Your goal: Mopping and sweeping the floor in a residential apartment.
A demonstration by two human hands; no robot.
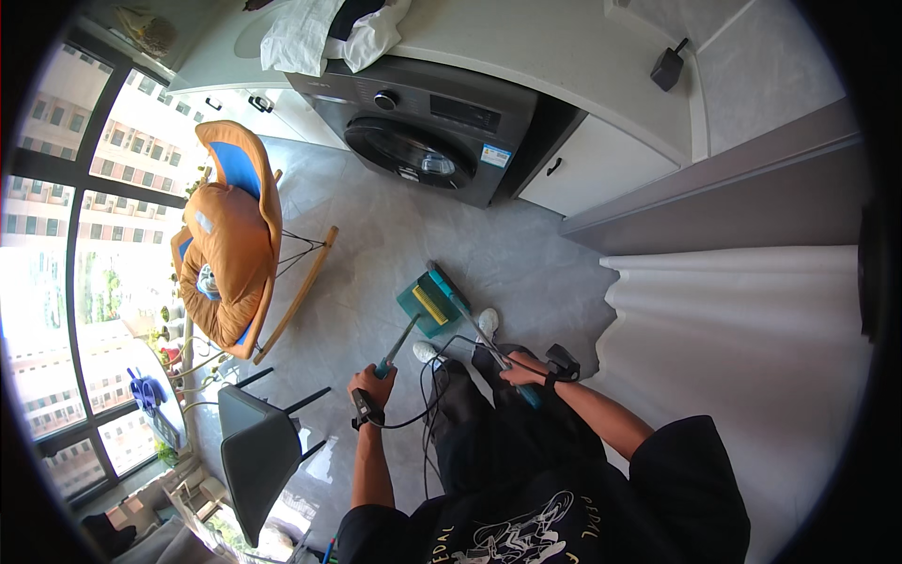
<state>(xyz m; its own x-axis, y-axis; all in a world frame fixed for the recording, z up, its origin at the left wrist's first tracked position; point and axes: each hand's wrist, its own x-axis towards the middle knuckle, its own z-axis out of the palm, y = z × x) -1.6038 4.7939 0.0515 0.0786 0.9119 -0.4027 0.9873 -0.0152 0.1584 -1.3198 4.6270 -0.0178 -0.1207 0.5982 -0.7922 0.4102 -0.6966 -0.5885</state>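
My left hand (373,387) is closed around the handle of a teal dustpan (411,297), which has a yellow toothed strip and rests on the grey floor in front of my shoes. With my right hand (521,369) I grip the long handle of a broom (451,290). The broom's teal head and dark bristles lie along the dustpan's right side; whether they touch it I cannot tell. Both wrists wear strapped black devices, and a black cable (402,426) loops between them in front of my legs. No debris can be made out in the pan.
A wooden rocking chair (264,303) with an orange cushion (232,233) stands left, beside the windows. Nearer is a dark grey chair (261,451). Ahead, a washing machine (416,134) sits under a counter with cloths (303,35) on it. A white curtain (726,338) hangs right.
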